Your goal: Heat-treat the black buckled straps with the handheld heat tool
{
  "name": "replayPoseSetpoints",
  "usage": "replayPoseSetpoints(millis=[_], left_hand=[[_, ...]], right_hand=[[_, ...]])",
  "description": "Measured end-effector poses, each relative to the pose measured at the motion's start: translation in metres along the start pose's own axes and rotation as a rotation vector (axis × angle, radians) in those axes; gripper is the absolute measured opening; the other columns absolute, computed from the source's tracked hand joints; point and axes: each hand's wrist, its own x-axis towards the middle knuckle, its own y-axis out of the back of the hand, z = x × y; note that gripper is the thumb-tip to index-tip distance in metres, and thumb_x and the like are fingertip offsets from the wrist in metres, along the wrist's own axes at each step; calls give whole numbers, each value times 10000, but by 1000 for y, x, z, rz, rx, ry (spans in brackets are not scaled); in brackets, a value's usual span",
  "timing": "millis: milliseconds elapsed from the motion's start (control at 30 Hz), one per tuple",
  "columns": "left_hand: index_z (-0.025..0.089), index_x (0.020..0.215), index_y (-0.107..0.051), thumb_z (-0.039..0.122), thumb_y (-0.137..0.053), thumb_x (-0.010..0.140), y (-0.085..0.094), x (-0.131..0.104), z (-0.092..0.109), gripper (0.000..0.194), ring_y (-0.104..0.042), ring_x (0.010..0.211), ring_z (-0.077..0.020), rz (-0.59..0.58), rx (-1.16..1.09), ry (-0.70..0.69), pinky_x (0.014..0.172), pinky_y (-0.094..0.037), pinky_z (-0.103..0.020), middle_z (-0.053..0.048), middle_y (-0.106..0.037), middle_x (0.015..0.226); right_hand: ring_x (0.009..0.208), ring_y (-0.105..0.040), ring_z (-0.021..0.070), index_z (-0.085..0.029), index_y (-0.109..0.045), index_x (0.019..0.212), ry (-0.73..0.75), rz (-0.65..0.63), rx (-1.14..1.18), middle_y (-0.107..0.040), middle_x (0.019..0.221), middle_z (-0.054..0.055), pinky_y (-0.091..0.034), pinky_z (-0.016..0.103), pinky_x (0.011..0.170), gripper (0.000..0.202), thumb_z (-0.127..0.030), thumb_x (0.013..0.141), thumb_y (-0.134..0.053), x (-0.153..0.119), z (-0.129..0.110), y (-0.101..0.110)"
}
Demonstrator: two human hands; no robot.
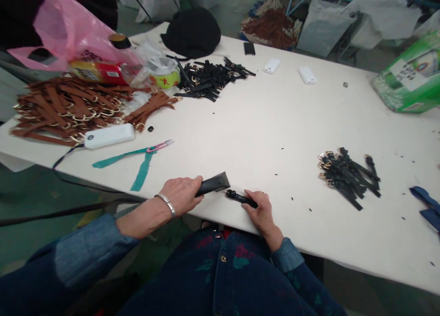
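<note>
My left hand (182, 194), with a silver bracelet at the wrist, is closed around a wide black leather strap (215, 184). The strap's broad end points right, just above the table edge. My right hand (259, 208) grips a short black buckle strap (240, 198) between thumb and fingers. Its metal buckle faces the end of the wide strap; whether the two touch I cannot tell. Further right on the table lies a loose pile of short black buckle straps (347, 174).
Pink-handled thread snips (160, 146) with a teal ribbon lie at left, beside a white power bank (109, 136). Behind are brown straps (58, 105), a pink bag (75, 31), black straps (206, 77) and a black cap (192, 31). A green bag (412, 77) stands at far right.
</note>
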Motion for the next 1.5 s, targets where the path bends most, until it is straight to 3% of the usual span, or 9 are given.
replayPoseSetpoints(millis=[167,433,700,933,1200,1500], left_hand=[[210,968,-483,440,-411,732,-11,-5,4,337,-582,820,-252,-24,-8,-66,674,-418,-352,-95,-628,873],[191,967,-491,449,-404,739,-14,18,24,355,-584,842,-233,22,-115,-18,677,-430,-328,-98,-626,920],[214,956,-514,497,-435,712,-30,4,1,382,-586,813,-214,-37,-190,53,659,-417,-301,-80,-634,882],[222,913,-520,520,-423,711,-32,-6,-11,372,-587,751,-215,6,-238,86,607,-395,-286,-60,-635,795],[214,934,-508,543,-397,722,-25,-28,-20,406,-586,745,-214,23,-237,136,602,-381,-278,-62,-631,775],[228,967,-501,555,-405,709,-37,-38,-8,427,-592,762,-223,-45,-272,70,619,-390,-279,-63,-635,802]], right_hand=[[809,-521,186,-254,-538,1079,-12,-3,14,-609,862,24,-350,349,767,375,-291,713,-605,0,0,-1],[816,-499,190,-240,-555,1049,-6,10,-36,-593,865,34,-333,345,765,335,-322,726,-592,1,-3,-2],[837,-464,182,-218,-586,973,-29,-108,-153,-537,860,40,-307,314,758,283,-365,731,-577,12,-28,7],[763,-462,145,-205,-581,886,-15,-173,-151,-505,837,26,-343,247,677,137,-205,763,-520,22,-34,3],[790,-415,163,-284,-575,1013,212,-204,-348,-492,822,36,-310,264,660,317,-95,793,-445,23,-26,1],[851,-425,167,-351,-406,1212,242,-361,-369,-477,972,40,-340,265,688,521,-78,771,-453,18,-26,2]])
